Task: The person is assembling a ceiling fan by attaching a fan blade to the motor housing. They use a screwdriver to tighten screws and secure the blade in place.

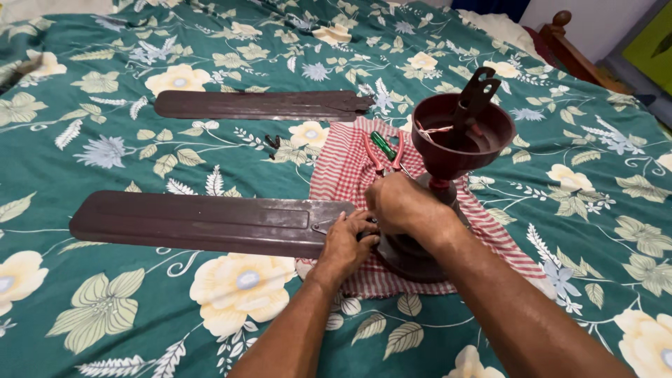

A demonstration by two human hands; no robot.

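Hands are closed at frame centre where a brown fan blade (203, 222) meets the fan motor (413, 248): the left hand (346, 243) grips the blade's bracket end, while the right hand (400, 204) is curled tight over the joint. A checked cloth (350, 168) is spread beneath, seemingly to spare the floral bedsheet (105, 308), with pliers (381, 150) kept within reach; a second blade (262, 105) is laid aside at upper left.

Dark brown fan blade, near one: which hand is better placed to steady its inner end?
Left hand: it already rests on the dark brown fan blade at its bracket end, while the right hand sits over the fan motor hub.
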